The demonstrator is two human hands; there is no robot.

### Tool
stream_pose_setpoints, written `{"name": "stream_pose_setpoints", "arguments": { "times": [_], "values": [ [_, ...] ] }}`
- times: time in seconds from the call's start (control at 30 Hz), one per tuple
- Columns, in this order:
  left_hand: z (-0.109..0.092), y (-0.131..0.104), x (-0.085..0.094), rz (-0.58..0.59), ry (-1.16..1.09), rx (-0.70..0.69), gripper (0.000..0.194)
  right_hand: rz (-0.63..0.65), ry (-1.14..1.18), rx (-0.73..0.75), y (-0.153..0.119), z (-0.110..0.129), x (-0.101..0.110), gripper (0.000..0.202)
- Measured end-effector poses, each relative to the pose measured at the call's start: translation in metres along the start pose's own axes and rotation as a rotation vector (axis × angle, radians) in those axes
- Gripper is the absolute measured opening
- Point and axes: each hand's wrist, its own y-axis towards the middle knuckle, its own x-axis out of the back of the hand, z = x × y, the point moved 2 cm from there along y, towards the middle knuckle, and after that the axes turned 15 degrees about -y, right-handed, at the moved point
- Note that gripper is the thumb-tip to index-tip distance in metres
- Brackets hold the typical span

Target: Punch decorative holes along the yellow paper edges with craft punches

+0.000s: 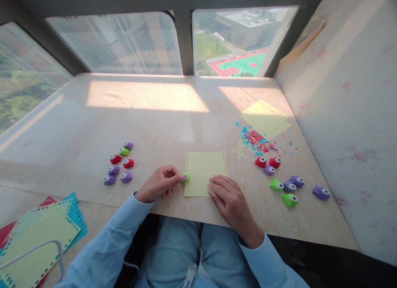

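Note:
A pale yellow sheet of paper [201,168] lies in front of me, with small punched holes down the upper part of its left and right edges. My left hand [163,181] is closed on a green craft punch [186,177], thumb on top, at the sheet's left edge. My right hand [229,197] rests with fingers stretched out over the sheet's right side, against the paper. Whether anything lies under the right palm is hidden.
Several purple, red and green punches stand at left [126,177] and right [289,199]. Red and blue confetti [256,141] lies near another yellow sheet [266,118]. Punched coloured sheets [40,234] are stacked at lower left. Windows are behind, a wall [350,114] at right.

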Motion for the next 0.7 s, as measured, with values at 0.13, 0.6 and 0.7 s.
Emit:
{"name": "stream_pose_setpoints", "arguments": {
  "times": [0.13,0.6,0.7],
  "values": [
    [0.0011,0.0004,0.0002,0.006,-0.002,-0.005,0.045,0.000,0.004,-0.007,0.0003,0.0002,0.0002,0.023],
    [0.0023,0.0007,0.0002,0.015,-0.015,-0.061,0.047,0.001,0.011,-0.010,0.0007,0.0002,0.0002,0.022],
    [0.0028,0.0022,0.0008,0.024,-0.012,-0.065,0.046,0.008,0.005,-0.008,0.0005,0.0000,-0.0003,0.022]
  ]
}}
